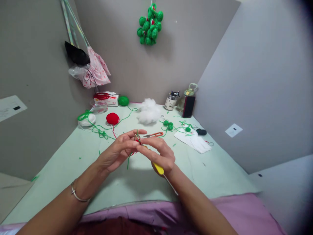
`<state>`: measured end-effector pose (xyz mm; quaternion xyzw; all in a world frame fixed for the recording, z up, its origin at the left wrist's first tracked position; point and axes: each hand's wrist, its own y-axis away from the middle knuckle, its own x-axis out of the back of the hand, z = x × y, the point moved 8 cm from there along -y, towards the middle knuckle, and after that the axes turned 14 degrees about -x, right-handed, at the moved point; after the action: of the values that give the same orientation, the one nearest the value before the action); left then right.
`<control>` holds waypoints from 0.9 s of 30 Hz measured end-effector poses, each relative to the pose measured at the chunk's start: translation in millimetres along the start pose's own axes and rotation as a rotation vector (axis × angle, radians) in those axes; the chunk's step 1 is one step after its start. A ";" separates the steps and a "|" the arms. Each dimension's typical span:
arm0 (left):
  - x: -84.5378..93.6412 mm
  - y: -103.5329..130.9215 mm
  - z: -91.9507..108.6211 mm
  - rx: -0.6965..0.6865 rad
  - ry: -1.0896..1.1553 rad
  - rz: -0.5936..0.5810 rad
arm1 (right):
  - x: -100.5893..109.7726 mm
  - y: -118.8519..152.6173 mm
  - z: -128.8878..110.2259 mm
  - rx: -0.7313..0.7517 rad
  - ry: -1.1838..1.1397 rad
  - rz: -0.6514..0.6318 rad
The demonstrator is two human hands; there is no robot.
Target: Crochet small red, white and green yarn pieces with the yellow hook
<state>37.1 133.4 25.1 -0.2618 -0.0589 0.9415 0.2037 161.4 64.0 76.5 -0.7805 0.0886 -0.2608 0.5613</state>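
My right hand [160,153] is closed round a crochet hook [158,168] with a yellow handle; a thin white cord or shaft trails from its lower end. The hook's tip meets a small red and green crochet piece [138,142] pinched between my left thumb and fingers. Green yarn loops over the raised index finger of my left hand [122,147]. A green tail [129,161] hangs below the piece. Just beyond my fingertips lie orange-handled thread snips [154,134]. Fingers hide most of the crochet piece.
A red yarn ball [112,118], green yarn ball [123,101], white yarn [87,119] and white stuffing [148,112] lie at the back. Small green balls [168,125], white paper [194,140] and a propped phone [189,106] are on the right. Green crochet pieces [150,26] hang above.
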 end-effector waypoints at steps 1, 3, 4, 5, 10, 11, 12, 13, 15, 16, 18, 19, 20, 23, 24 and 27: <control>1.8 -0.5 -0.1 0.000 -0.007 -0.002 | -1.3 0.0 4.4 -0.040 -0.050 -0.015; 5.7 -1.2 -0.1 -0.015 -0.034 0.010 | -4.0 -0.9 12.2 -0.128 -0.138 -0.038; 7.4 -1.4 0.2 -0.028 -0.049 0.021 | -4.9 -1.7 15.3 -0.172 -0.168 -0.040; 8.9 -1.5 0.7 -0.045 -0.062 0.033 | -5.4 -2.6 17.8 -0.216 -0.184 -0.036; 10.3 -2.3 2.5 -0.107 -0.078 0.060 | -4.2 -6.8 22.9 -0.361 -0.195 0.001; 9.6 -2.6 2.2 -0.105 -0.079 0.054 | -4.0 -7.2 22.7 -0.369 -0.199 0.002; 9.3 -3.0 2.2 -0.105 -0.086 0.050 | -3.4 -7.6 22.0 -0.365 -0.204 0.005; 9.3 -3.5 3.0 -0.111 -0.100 0.049 | -2.8 -7.9 21.0 -0.354 -0.208 0.008; 10.9 -4.8 7.3 -0.149 -0.158 0.059 | -2.0 -8.2 19.2 -0.329 -0.214 0.008; 12.1 -5.3 10.0 -0.173 -0.190 0.065 | -2.1 -8.3 18.6 -0.321 -0.214 0.004; 14.6 -5.7 14.6 -0.212 -0.236 0.077 | -2.8 -8.3 18.5 -0.317 -0.212 -0.010; 15.7 -5.8 16.1 -0.223 -0.250 0.077 | -3.2 -8.2 18.6 -0.316 -0.211 -0.017; 16.8 -5.7 17.4 -0.231 -0.264 0.076 | -3.3 -8.0 18.8 -0.316 -0.212 -0.020; 19.5 -5.3 22.4 -0.269 -0.355 0.072 | -4.2 -6.8 20.5 -0.317 -0.236 -0.033; 20.0 -5.3 24.0 -0.282 -0.399 0.069 | -4.8 -6.4 21.4 -0.320 -0.249 -0.040; 20.3 -5.6 27.5 -0.311 -0.529 0.057 | -6.4 -6.0 25.5 -0.353 -0.277 -0.062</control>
<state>9.0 146.9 40.3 -0.0374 -0.2461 0.9620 0.1125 168.0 90.0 74.1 -0.8972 0.0310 -0.1486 0.4147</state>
